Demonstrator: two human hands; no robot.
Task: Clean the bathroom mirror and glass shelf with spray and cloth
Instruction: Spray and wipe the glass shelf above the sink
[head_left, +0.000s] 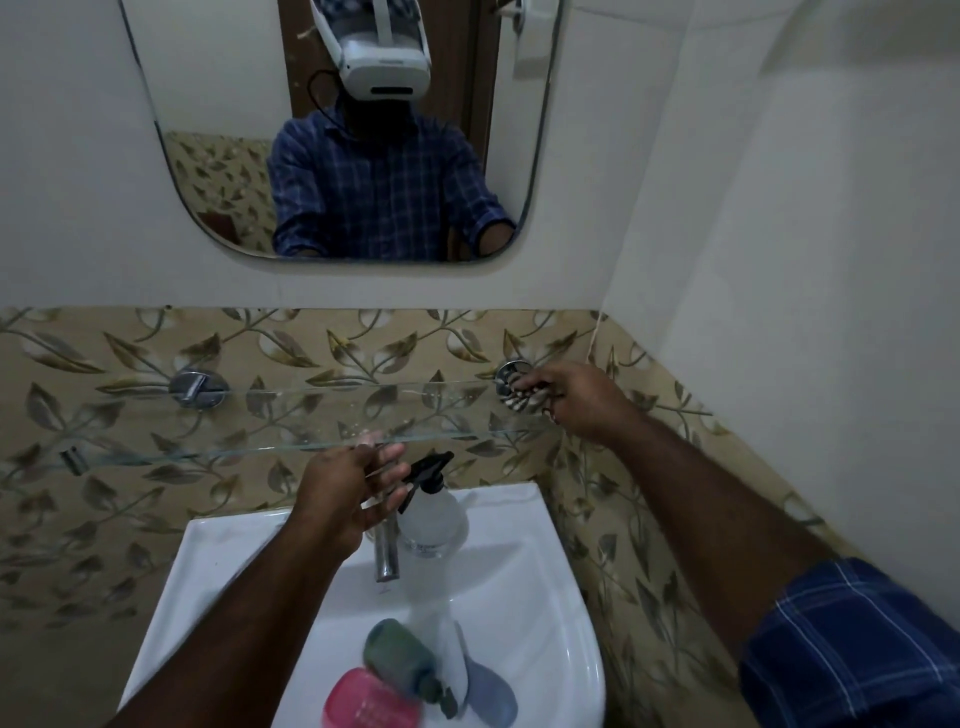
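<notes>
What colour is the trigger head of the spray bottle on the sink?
Black. The spray bottle has a clear body, seen in the head view.

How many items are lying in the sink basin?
3, all at the basin's near end: a pink soap case nearest left, a dark green bottle lying across it, a grey-blue piece on the right. The left forearm may hide more.

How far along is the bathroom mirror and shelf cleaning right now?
Early. Done: the glass shelf looks cleared, with bottles lying in the sink. In hand: the left hand reaches toward the spray bottle; the right hand picks up a small striped item at the shelf's right end. Left: spraying and wiping shelf and mirror; no cloth visible.
</notes>
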